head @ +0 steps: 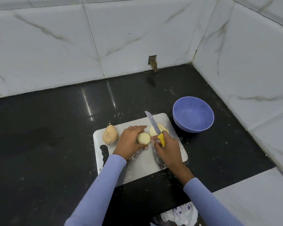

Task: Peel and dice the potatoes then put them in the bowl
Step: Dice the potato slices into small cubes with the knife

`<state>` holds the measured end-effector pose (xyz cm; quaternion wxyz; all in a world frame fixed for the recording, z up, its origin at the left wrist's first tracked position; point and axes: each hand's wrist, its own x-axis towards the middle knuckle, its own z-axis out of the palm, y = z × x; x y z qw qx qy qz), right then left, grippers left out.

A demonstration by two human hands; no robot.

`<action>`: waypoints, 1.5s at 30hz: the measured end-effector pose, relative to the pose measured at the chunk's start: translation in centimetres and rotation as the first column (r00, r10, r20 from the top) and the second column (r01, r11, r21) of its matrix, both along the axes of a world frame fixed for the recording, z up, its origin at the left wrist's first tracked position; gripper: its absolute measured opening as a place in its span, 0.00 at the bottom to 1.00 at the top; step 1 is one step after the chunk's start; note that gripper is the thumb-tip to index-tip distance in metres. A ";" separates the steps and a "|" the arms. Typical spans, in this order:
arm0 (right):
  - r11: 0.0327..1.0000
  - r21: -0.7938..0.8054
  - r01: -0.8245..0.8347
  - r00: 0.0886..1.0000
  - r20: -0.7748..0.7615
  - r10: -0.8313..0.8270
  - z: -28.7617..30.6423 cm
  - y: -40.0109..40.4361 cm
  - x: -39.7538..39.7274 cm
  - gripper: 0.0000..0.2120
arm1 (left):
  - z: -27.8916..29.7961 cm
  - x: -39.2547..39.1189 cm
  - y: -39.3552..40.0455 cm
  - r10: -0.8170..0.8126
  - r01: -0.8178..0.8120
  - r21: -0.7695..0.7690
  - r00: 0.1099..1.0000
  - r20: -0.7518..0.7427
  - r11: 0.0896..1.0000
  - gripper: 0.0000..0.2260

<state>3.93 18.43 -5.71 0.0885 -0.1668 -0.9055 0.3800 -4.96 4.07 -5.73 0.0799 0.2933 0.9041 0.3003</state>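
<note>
Now, just left of the holding hand, a whole potato (110, 134) is waiting on the metal cutting board (137, 167). The left hand (130, 141) is curling round the peeled potato piece (143, 138), cut face towards the knife. Beside those fingers the right hand (166, 150) is gripping the yellow knife handle (161, 140), its blade (152, 123) lying over the cut slices (153, 132). She should probably be keeping fingertips tucked and slices even. Right of the knife, the purple bowl (193, 114) is sitting empty.
</note>
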 end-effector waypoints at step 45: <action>0.983 0.081 -0.166 0.940 0.314 0.133 2.6 0.4 7.3 0.09 | -2.2 7.6 -0.5 -0.010 0.004 -0.035 0.981 -0.192 0.999 0.20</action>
